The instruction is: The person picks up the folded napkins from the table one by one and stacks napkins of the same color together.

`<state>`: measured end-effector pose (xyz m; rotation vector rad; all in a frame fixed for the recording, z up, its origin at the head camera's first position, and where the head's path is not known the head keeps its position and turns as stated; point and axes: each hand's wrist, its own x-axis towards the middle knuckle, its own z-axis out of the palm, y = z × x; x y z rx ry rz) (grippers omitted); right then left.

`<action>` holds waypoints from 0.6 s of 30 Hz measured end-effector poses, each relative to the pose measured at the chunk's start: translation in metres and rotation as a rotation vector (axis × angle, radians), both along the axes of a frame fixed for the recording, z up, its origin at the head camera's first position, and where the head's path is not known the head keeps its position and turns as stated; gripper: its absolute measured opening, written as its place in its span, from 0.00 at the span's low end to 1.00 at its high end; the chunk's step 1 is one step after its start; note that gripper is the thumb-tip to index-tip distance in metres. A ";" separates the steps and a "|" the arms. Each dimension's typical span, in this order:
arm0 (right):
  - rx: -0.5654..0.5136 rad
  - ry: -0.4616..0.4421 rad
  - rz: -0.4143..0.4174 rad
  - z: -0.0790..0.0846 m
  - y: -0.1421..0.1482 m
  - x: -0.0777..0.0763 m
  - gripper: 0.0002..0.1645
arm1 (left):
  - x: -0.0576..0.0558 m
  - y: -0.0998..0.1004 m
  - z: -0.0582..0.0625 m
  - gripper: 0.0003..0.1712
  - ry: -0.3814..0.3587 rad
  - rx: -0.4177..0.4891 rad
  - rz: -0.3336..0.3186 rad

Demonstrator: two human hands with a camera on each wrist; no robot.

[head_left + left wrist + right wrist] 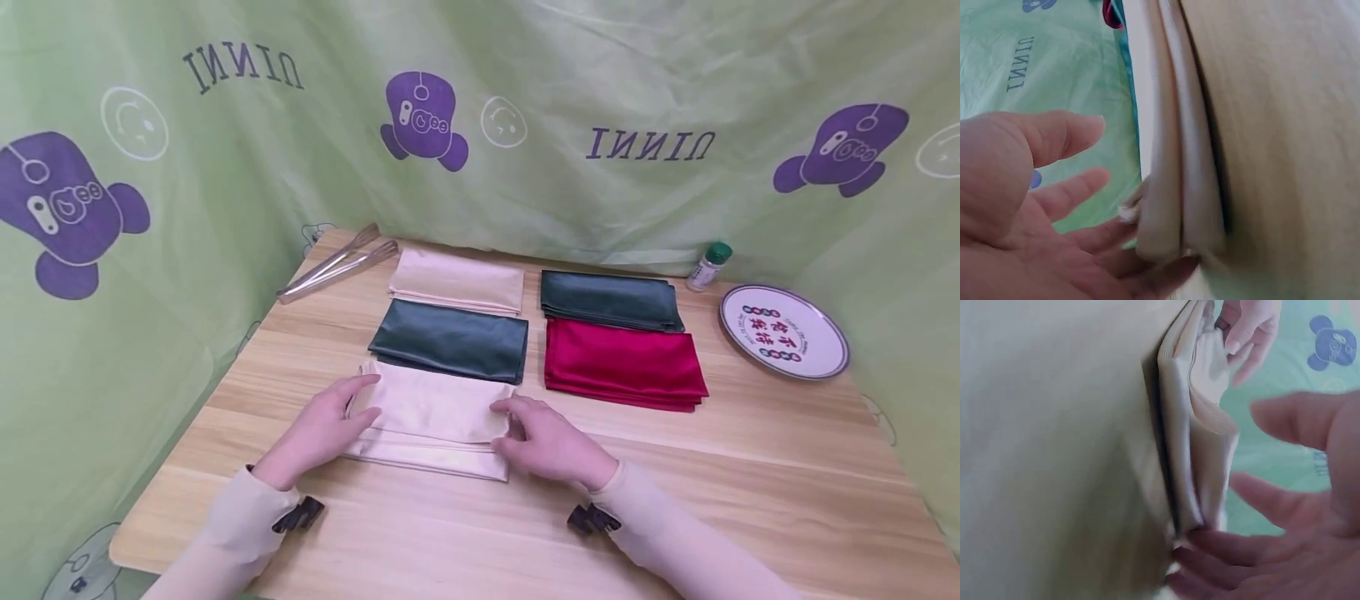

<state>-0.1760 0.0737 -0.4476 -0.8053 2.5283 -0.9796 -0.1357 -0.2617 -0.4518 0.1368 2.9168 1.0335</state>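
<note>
A wood-grain table (712, 500) carries everything. Reckoned from its middle, metal tongs (347, 269) lie at ten o'clock, a far pale-pink satin cloth (457, 279) at eleven with a near dark-green satin cloth (450, 337) just before it, and a far dark-green satin cloth (609, 298) at one. A folded crimson satin cloth (624, 362) and, farther out, a printed round plate (784, 332) lie toward two, a green-capped shaker (707, 268) between one and two, and a near pale-pink satin cloth (438, 408) at nine.

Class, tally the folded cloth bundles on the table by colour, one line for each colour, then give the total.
Pale pink bundles: 2
Dark green bundles: 2
Red bundle: 1
Total: 5
</note>
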 end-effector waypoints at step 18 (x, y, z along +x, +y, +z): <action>-0.607 -0.466 -0.430 -0.021 -0.021 -0.003 0.25 | -0.002 -0.010 -0.008 0.23 -0.136 0.628 0.206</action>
